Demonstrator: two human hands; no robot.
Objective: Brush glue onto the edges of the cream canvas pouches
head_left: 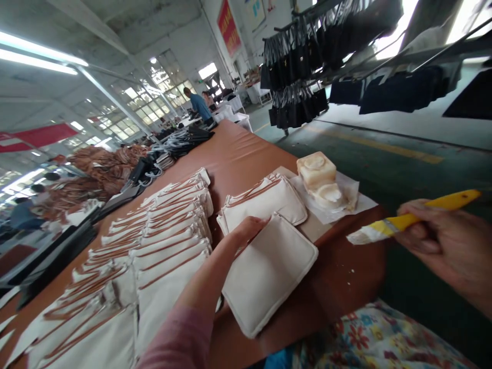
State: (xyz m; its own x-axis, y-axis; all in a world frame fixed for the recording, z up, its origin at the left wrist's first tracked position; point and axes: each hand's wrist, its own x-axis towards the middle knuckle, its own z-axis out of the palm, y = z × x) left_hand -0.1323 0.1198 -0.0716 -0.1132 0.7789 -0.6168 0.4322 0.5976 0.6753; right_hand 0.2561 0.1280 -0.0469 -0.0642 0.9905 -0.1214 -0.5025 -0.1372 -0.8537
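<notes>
Smooth brown tabletop [242,148], left hand [248,231] gripping flat rounded-corner cream pouch [271,274], right hand [434,238] clasping yellow-handled, white-tipped brush [403,221]

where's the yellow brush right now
In the head view, the yellow brush is at the right side, held in the right hand, its bristles pointing toward the white pouch under the left hand.
</notes>
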